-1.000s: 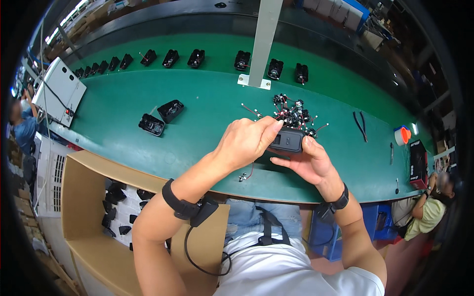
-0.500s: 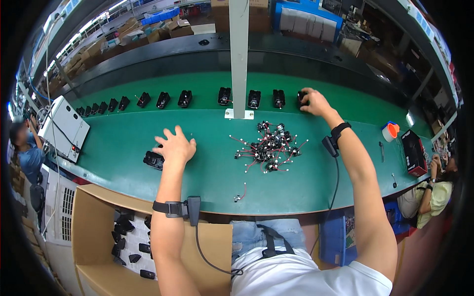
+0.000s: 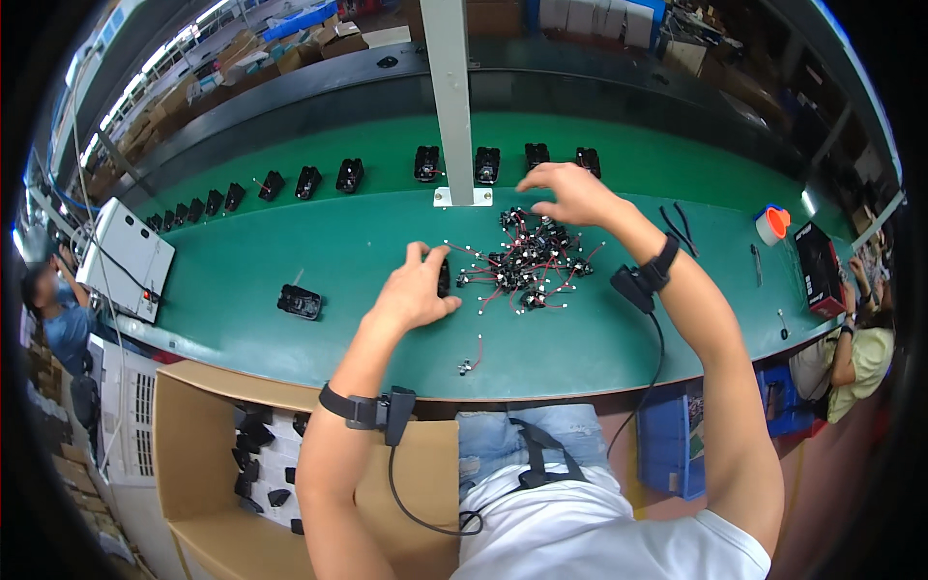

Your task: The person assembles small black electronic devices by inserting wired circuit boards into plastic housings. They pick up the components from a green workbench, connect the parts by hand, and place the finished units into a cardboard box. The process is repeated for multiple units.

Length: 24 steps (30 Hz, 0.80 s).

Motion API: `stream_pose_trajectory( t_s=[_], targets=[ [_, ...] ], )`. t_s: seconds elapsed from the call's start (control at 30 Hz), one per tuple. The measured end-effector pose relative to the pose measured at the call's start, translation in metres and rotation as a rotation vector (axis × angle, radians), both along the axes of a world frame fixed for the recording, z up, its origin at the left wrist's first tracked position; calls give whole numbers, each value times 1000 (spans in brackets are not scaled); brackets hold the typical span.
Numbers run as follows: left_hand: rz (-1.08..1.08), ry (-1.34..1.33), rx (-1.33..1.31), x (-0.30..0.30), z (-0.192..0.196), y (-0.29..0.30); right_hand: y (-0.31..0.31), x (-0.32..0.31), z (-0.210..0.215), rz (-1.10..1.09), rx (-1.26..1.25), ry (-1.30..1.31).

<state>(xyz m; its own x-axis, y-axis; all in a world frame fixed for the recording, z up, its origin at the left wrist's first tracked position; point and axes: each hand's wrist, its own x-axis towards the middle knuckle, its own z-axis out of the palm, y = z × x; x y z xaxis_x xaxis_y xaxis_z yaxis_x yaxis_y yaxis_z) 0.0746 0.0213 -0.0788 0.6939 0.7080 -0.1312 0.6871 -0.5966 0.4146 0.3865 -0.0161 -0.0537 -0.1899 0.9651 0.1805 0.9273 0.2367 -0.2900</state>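
My left hand point(image 3: 418, 293) is over the green bench, its fingers curled round a black plastic housing point(image 3: 444, 278) that they partly hide. Just right of it lies a tangled pile of small black parts with red wires point(image 3: 534, 256). Above the far side of this pile, my right hand point(image 3: 572, 195) is empty with thumb and fingers apart. Behind it stand several black housings point(image 3: 487, 165) in a spaced row along the back strip. Another black housing point(image 3: 301, 302) rests alone left of my left hand. A single small wired part point(image 3: 467, 367) lies near the front edge.
A grey post point(image 3: 450, 97) rises from the bench's middle. At left are a white machine point(image 3: 124, 259) and a cardboard box point(image 3: 193, 464) of black parts. To the right lie dark pliers point(image 3: 680, 230), an orange-and-white roll point(image 3: 772, 224) and a black box point(image 3: 820, 271). People sit at both ends.
My left hand has moved right, from beside the lone housing to near the pile, and now grips a housing. My right hand has left the row's right-end housing and moved left.
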Motion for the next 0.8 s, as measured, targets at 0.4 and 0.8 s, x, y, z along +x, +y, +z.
stream_pose_trajectory(
  t_s=[0.4,0.8],
  targets=[
    [47,-185,109,-1,0,2,15,-36,-17,103,60,358],
    [-202,-502,142,25,16,-34,-49,-71,-14,-9,-210,1334]
  ],
)
